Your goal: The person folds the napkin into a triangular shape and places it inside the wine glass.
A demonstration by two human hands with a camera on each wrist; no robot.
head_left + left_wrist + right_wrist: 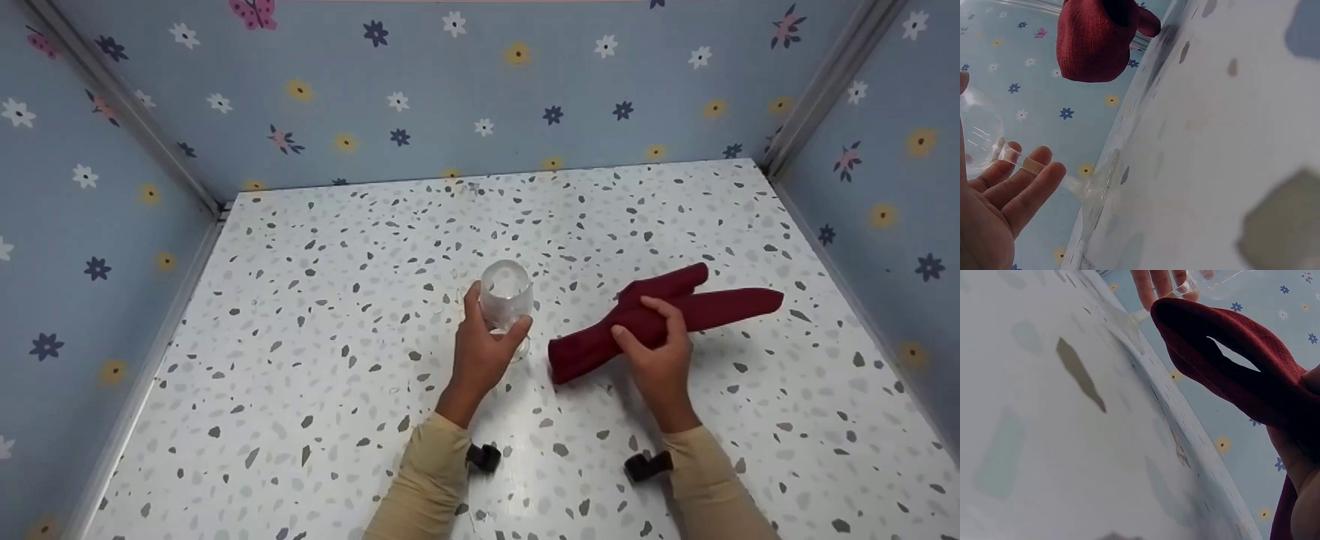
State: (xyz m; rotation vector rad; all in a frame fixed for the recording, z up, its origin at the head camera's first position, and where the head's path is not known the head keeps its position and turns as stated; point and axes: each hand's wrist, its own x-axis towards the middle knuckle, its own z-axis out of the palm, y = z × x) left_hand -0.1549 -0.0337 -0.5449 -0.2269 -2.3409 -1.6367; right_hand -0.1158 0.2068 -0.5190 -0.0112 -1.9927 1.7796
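A clear stemmed wine glass (507, 294) stands near the middle of the table, its bowl gripped between the thumb and fingers of my left hand (484, 352). In the left wrist view the stem (1032, 165) runs past my other fingers, and the glass foot (1098, 191) is at the table surface; whether it touches is hard to tell. To the right, my right hand (661, 356) grips a bunched dark red cloth (592, 349) by its middle, with two folded ends pointing right. The right wrist view shows the cloth's open fold (1224, 354), held above the table.
The white speckled table (315, 300) extends around both hands. A blue flowered panel (510, 97) closes the back, with similar panels at the left (82, 247) and right (892, 195). Black wrist mounts (486, 457) sit at the inner side of both sleeves.
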